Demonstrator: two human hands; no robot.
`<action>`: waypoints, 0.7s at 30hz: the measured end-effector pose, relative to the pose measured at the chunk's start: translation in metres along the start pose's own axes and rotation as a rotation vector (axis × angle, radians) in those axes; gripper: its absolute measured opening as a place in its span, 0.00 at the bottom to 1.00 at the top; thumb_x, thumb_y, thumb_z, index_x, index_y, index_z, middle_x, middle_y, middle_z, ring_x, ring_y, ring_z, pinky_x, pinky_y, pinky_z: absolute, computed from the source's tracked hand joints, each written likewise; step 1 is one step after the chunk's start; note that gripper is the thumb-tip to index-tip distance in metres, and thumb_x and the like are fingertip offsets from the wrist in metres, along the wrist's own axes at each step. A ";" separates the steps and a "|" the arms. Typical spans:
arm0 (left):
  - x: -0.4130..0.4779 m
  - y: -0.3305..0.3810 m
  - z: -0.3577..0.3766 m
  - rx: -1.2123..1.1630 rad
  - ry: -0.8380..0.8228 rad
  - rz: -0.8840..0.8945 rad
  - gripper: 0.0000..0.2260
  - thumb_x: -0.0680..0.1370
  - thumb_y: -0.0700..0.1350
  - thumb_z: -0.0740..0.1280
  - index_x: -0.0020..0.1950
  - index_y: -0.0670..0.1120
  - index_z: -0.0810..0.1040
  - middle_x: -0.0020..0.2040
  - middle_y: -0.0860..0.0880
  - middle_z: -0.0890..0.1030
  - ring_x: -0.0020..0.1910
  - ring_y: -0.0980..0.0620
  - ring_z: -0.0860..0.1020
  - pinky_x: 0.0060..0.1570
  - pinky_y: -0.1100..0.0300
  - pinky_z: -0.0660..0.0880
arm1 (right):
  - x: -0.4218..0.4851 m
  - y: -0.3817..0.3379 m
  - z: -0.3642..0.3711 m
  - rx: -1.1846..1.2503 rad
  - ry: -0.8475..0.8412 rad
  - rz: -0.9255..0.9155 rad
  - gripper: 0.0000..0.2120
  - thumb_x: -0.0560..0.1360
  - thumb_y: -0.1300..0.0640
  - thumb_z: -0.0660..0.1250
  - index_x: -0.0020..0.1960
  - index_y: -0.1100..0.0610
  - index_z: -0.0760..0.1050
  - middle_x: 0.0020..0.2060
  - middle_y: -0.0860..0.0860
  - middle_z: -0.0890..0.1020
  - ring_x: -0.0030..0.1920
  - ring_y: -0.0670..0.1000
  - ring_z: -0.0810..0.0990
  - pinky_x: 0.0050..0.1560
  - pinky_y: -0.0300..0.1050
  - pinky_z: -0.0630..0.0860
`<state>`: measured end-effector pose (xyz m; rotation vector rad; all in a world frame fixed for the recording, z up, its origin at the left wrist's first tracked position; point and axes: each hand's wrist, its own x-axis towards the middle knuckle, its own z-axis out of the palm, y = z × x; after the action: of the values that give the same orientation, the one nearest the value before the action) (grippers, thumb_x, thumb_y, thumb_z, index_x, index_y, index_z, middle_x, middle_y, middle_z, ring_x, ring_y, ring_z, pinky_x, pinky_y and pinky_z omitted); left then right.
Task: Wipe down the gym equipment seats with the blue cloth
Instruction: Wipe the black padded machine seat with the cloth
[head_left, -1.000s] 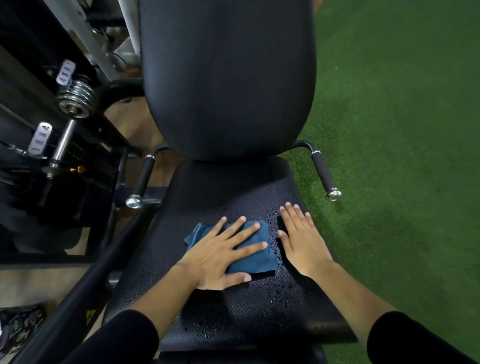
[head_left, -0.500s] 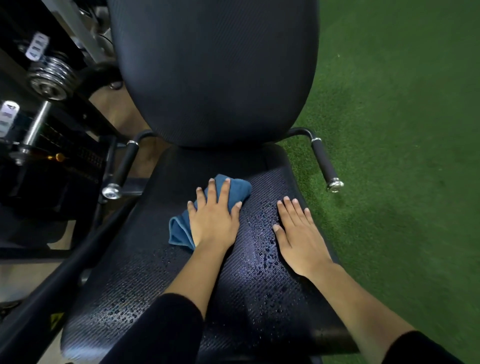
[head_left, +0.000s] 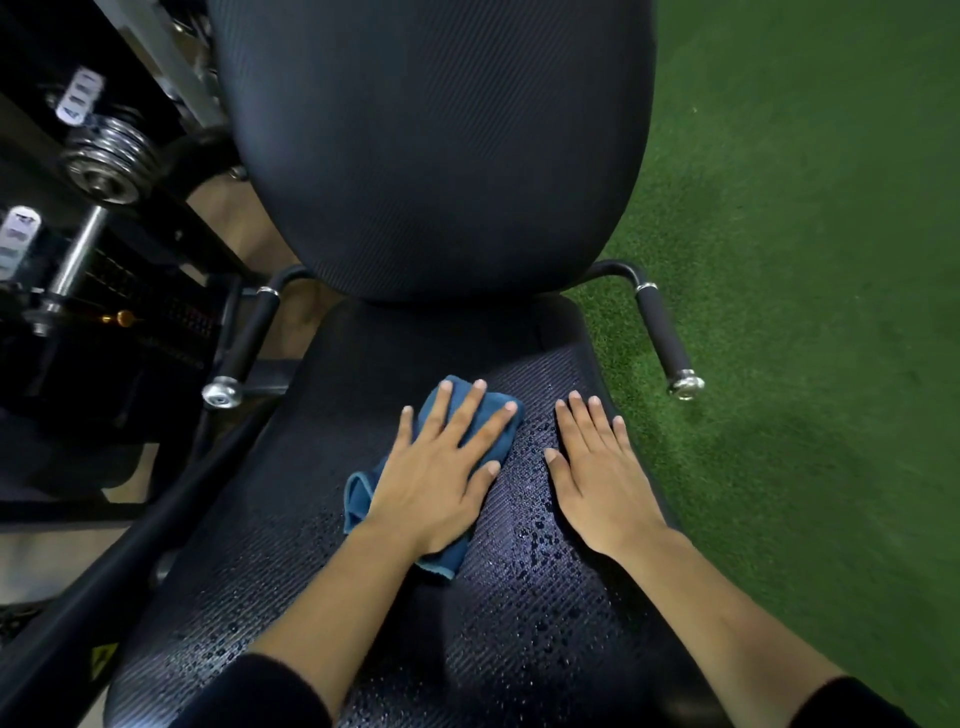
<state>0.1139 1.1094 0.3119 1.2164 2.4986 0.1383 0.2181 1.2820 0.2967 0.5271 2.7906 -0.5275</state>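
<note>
A black textured seat pad (head_left: 291, 551) fills the middle of the head view, speckled with water droplets. On it lies the blue cloth (head_left: 361, 496), crumpled. My left hand (head_left: 441, 467) presses flat on the cloth with straight, spread fingers, covering most of it. My right hand (head_left: 597, 478) rests flat on the bare seat just right of the cloth, fingers straight, holding nothing. Behind the seat stands the black backrest (head_left: 436, 145).
Two padded handles flank the seat, the left handle (head_left: 244, 348) and the right handle (head_left: 665, 338). A rack with chrome dumbbells (head_left: 104, 161) stands at the left. Green turf (head_left: 805, 260) covers the floor at the right.
My left hand slid the cloth from the seat's middle toward the backrest, then slightly right. My right hand stayed flat on the seat's right side.
</note>
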 end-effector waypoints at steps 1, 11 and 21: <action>0.007 -0.002 0.000 -0.004 0.002 -0.008 0.25 0.79 0.58 0.42 0.75 0.63 0.39 0.78 0.55 0.39 0.76 0.48 0.36 0.73 0.38 0.48 | 0.003 -0.001 -0.001 0.008 -0.001 0.000 0.35 0.75 0.41 0.32 0.78 0.55 0.42 0.77 0.49 0.42 0.73 0.45 0.33 0.73 0.45 0.31; 0.059 -0.007 -0.006 -0.057 0.046 -0.357 0.24 0.82 0.53 0.50 0.77 0.59 0.48 0.79 0.50 0.46 0.77 0.41 0.44 0.73 0.42 0.51 | 0.010 0.002 -0.007 0.084 -0.018 -0.014 0.28 0.83 0.48 0.47 0.78 0.55 0.41 0.78 0.49 0.41 0.75 0.45 0.34 0.73 0.44 0.33; 0.024 -0.003 -0.001 -0.044 0.054 -0.362 0.23 0.81 0.57 0.49 0.76 0.61 0.49 0.79 0.51 0.43 0.77 0.44 0.42 0.73 0.41 0.49 | 0.028 -0.010 -0.011 0.089 -0.033 -0.037 0.28 0.83 0.48 0.48 0.78 0.56 0.41 0.78 0.50 0.42 0.76 0.47 0.37 0.74 0.45 0.33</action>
<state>0.0972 1.1262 0.3059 0.7352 2.6983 0.1329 0.1865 1.2858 0.3008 0.4819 2.7606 -0.6641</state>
